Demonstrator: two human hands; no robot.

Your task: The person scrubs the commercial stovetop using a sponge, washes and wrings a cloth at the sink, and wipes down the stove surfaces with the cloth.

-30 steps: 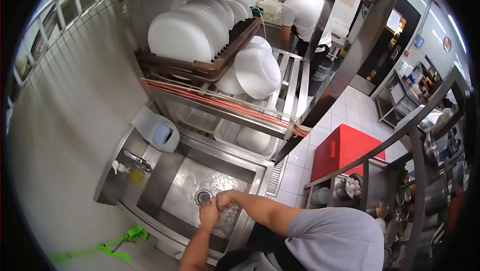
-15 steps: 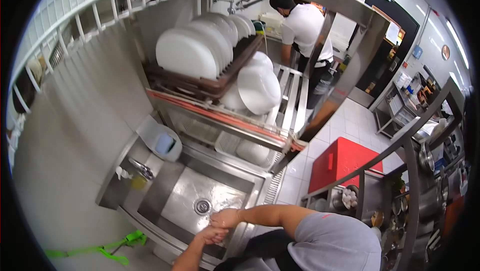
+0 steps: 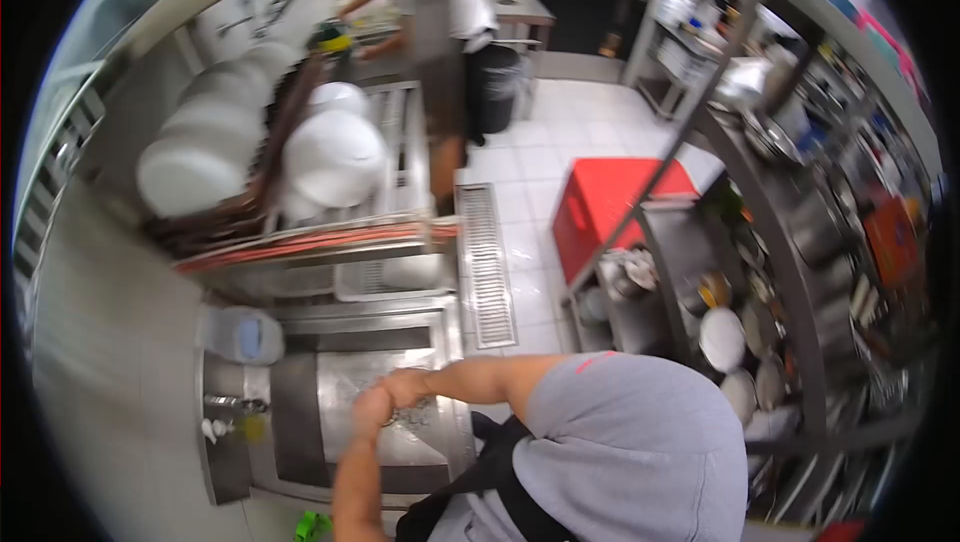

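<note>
Over the steel sink (image 3: 296, 394), my left hand (image 3: 372, 410) and my right hand (image 3: 406, 386) are pressed together. The fingers of both are curled in against each other and blurred. Whether anything lies between them is hidden. Beneath the hands, the sink bottom looks wet, with small bright specks around the partly covered drain. Left of the basin is a metal tap (image 3: 236, 403), with a small white nozzle (image 3: 214, 429) and something yellow (image 3: 253, 429) beside it. A white container (image 3: 228, 334) with a pale blue item inside stands at the sink's back left corner.
White plates (image 3: 195, 157) stand in a brown rack on the shelf ahead, beside white bowls (image 3: 335, 157). To the right are a floor grate (image 3: 483, 262), a red box (image 3: 590, 212) and metal shelving (image 3: 800, 272) with cookware. A person (image 3: 470, 2) in white works beyond.
My view has turned right, so the sink, plates and red box have shifted left in it. Both hands stay together over the sink. The person in white now reaches out with their arms.
</note>
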